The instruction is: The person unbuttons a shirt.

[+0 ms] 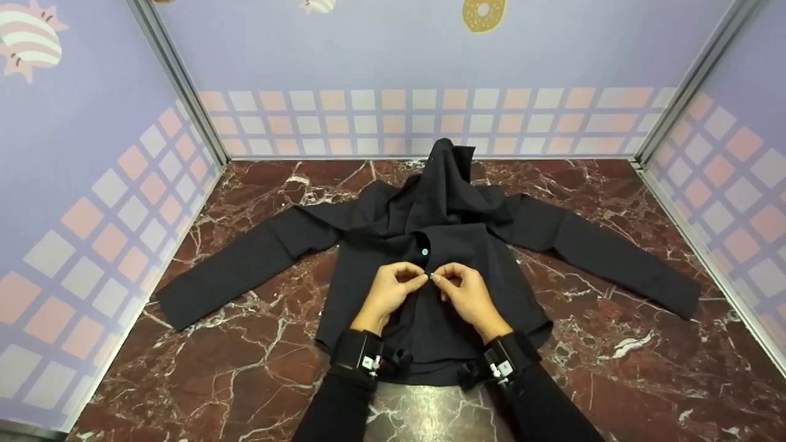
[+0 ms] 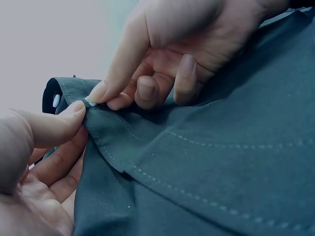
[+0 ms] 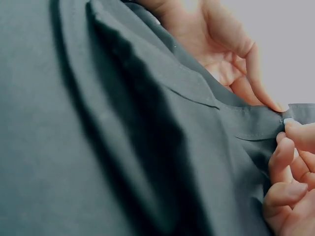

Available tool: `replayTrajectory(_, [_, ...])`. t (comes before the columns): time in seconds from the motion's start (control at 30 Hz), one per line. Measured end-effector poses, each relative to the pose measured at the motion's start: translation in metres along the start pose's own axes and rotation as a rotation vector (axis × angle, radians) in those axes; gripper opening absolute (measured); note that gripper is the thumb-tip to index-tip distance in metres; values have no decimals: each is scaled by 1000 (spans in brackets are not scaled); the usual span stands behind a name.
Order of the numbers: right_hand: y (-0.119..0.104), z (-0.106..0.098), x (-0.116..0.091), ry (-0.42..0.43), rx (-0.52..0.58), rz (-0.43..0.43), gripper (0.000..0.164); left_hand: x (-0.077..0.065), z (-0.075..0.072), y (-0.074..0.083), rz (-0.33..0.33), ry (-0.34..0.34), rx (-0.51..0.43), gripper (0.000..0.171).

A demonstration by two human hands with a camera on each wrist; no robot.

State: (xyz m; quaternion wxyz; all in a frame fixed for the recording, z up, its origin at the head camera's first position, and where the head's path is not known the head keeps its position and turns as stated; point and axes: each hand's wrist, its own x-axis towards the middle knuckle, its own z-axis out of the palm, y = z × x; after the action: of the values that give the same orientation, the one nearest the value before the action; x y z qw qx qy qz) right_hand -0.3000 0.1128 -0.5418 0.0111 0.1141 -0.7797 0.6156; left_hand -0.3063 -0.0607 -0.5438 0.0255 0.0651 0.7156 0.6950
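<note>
A black long-sleeved shirt (image 1: 362,276) lies front up with its sleeves spread to both sides. At its middle front, my left hand (image 1: 388,291) pinches the placket edge between thumb and fingers. Close against it, my right hand (image 1: 468,294) pinches a small pale button (image 2: 90,102) at the same edge. The right wrist view shows this button (image 3: 287,120) under the right thumb tip, beside the left thumb. The buttonhole is hidden by the fingertips. Another pale button (image 1: 425,252) shows farther up the front, where the placket bows open.
The shirt's collar area (image 1: 445,178) stands bunched up toward the back. Beneath lies a brown-red marble-patterned table (image 1: 258,362). Patterned panels, including the back wall (image 1: 393,61), enclose it on the left, back and right.
</note>
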Motion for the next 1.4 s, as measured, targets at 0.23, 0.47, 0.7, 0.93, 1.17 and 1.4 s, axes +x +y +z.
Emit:
replayTrajectory(0.23, [2, -1, -1, -30, 109, 45, 20, -1, -2, 1, -49, 25, -10, 18])
replayTrajectory(0.47, [2, -2, -2, -30, 99, 29, 17, -9, -1, 22, -18, -9, -6, 17])
replayTrajectory(0.7, [-20, 0, -10, -4, 13, -81, 12, -6, 1, 11, 18, 17, 41, 14])
replayTrajectory(0.93, [-29, 3, -12, 59, -15, -109, 20, -3, 3, 3, 11, -11, 70, 13])
replayTrajectory(1.17, [-29, 0, -11, 4, 71, -87, 16, -15, 4, 29, 29, -45, 65, 13])
replayTrajectory(1.4, [-32, -5, -11, 5, 119, -44, 14, -19, 1, 38, 14, -16, 21, 16])
